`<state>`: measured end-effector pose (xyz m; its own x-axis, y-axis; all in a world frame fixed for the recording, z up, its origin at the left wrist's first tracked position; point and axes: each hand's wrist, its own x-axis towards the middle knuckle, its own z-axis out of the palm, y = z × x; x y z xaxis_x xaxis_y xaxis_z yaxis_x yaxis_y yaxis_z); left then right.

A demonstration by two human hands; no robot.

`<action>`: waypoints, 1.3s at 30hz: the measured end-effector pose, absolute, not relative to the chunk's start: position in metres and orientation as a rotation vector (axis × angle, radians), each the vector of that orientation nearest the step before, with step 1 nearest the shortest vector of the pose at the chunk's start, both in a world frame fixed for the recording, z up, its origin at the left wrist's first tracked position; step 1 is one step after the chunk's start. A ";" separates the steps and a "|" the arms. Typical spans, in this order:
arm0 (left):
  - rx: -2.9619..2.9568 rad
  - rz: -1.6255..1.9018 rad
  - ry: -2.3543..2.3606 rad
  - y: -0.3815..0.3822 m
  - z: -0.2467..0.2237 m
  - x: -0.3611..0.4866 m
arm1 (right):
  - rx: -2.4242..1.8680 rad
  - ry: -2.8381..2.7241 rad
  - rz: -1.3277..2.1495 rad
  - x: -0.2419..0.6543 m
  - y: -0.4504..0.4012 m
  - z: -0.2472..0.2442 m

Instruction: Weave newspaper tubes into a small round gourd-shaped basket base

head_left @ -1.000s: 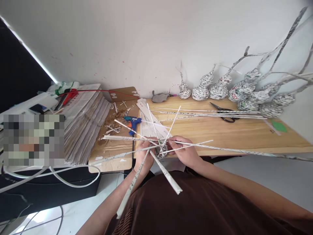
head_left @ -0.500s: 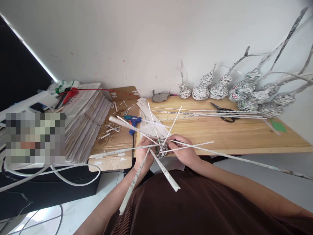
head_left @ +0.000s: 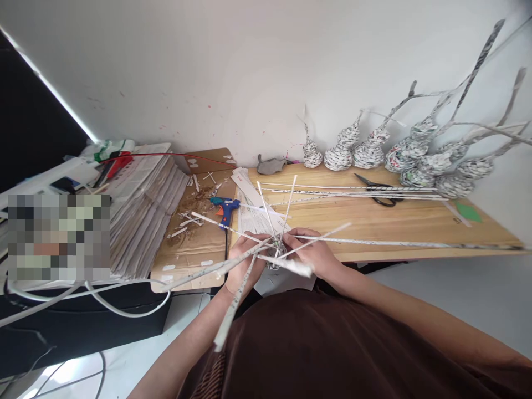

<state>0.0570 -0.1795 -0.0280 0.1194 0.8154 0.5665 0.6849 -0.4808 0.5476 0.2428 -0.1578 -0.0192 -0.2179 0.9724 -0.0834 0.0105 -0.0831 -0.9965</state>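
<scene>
A small woven piece of rolled newspaper [head_left: 274, 259] is held between my two hands at the table's front edge. Several paper sticks fan out from it in all directions, two of them rising toward the wall. My left hand [head_left: 245, 260] is closed round its left side, partly behind the sticks. On the right side, my right hand [head_left: 310, 250] pinches at the weave, where a long thin paper strand [head_left: 386, 242] runs off to the right over the table. My fingertips are partly hidden by the sticks.
Behind lie loose paper sticks [head_left: 341, 194], black scissors [head_left: 380, 191] and a blue glue gun [head_left: 225, 209]. Woven gourd shapes [head_left: 368, 156] stand along the wall. At left are a newspaper stack [head_left: 149, 205], cardboard [head_left: 193, 266] with scraps and white cables [head_left: 124, 314].
The woven piece has turned and tilted, so its sticks point in new directions. The long strand on the right has swung up over the table. Both hands stay at the piece.
</scene>
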 end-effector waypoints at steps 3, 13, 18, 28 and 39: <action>2.141 1.361 1.605 -0.178 -0.029 0.055 | -1.069 -1.269 1.532 0.243 -0.163 -0.016; 2.266 1.293 1.643 -0.167 -0.029 0.047 | -0.990 -1.655 1.202 0.238 -0.178 -0.016; 1.841 1.327 1.752 -0.163 -0.031 0.043 | -0.930 -1.534 1.298 0.236 -0.174 -0.027; 1.238 1.408 1.309 -0.159 -0.015 0.055 | -0.857 -1.479 1.373 0.238 -0.176 -0.022; 1.447 1.404 1.502 -0.163 -0.018 0.053 | -0.953 -1.629 1.058 0.242 -0.177 -0.009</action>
<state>0.0529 -0.1630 -0.0184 -0.2099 0.9501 0.2307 0.2942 -0.1636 0.9416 0.2418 -0.1772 -0.0089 -0.2564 0.9225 0.2886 0.1115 0.3249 -0.9392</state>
